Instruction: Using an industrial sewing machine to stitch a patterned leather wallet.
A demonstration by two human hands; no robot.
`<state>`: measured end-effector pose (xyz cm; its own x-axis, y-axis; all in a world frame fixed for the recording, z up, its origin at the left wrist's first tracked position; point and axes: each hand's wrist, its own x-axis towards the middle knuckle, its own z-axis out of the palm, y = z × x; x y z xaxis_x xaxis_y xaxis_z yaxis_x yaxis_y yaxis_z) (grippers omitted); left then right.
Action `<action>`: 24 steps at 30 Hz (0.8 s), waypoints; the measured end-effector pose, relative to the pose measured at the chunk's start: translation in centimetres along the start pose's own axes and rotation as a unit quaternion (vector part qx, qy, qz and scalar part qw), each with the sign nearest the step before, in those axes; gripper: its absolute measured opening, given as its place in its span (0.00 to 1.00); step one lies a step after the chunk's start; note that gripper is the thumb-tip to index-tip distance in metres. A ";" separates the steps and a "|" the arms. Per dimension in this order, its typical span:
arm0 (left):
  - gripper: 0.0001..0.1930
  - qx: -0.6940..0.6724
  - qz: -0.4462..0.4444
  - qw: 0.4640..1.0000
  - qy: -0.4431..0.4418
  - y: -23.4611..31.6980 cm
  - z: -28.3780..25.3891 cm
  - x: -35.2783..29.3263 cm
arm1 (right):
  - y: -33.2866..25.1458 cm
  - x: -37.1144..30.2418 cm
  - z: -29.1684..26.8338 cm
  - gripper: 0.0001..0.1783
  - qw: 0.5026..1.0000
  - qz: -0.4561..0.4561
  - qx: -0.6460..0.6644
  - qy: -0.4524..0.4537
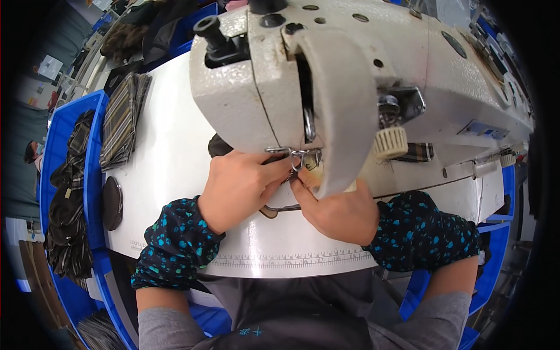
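My left hand point(236, 184) is closed, thumb and fingers pinching a dark zipper strip point(287, 178) by the presser foot point(297, 158) of a white sewing machine point(344, 105). From the right, my right hand point(341, 213) meets the same strip, its thumb and forefinger pressed together at the strip's edge. Part of a dark fabric piece point(218, 146) shows beyond my left fingers; the rest is hidden beneath them. A small brown edge point(268, 213) sticks out below my left hand. The machine's face cover hides some of my right fingers.
Left on the white table point(169, 140) lie a stack of plaid fabric point(124, 119) and a dark oval piece point(112, 203). A blue bin point(96, 157) with dark pieces stands beyond that edge. Plaid cloth point(421, 152) lies behind the machine's head. A ruler strip point(291, 259) follows the front edge.
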<state>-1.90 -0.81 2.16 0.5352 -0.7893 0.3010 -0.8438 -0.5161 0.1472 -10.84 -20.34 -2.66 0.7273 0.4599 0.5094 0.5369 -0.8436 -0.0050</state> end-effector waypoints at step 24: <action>0.06 -0.057 -0.045 0.997 -0.008 0.3 -0.5 0.5 | 0.2 0.2 -0.1 0.20 0.997 -0.016 0.080 -0.004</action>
<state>-1.92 -1.19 2.78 0.6093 -0.7467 0.2668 -0.7904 -0.5451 0.2795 -10.66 -20.43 -2.48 0.7119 0.4888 0.5043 0.6210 -0.7735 -0.1269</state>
